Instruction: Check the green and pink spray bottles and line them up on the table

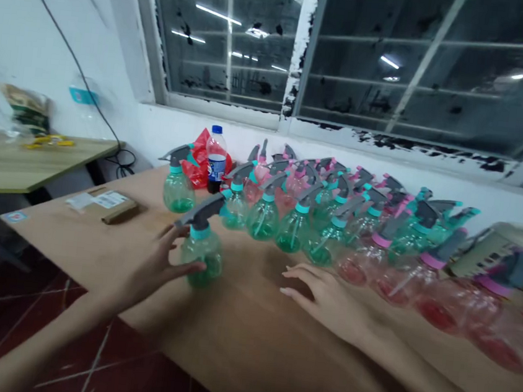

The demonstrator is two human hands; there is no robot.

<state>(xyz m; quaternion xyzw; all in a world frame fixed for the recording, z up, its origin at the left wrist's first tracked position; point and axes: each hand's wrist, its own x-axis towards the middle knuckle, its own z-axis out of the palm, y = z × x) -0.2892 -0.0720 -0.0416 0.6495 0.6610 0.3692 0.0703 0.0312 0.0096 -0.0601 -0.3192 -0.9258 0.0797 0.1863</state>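
My left hand (161,257) is around the left side of a green spray bottle (202,255) with a grey trigger head and teal collar. The thumb lies across the front of the bottle, and the other fingers are partly hidden behind it. Over the bare tabletop, my right hand (314,289) has its fingers apart and nothing in them. Closest to it are a green spray bottle (323,243) and a pink spray bottle (361,262) in the crowded group. Another green spray bottle (178,190) stands apart at the back left.
Several green and pink spray bottles fill the right side of the table (239,318) below the window. A dark drink bottle (216,163) stands by a red plastic bag (197,164). At the left lies a cardboard package (113,206); a second table (45,164) stands beyond it.
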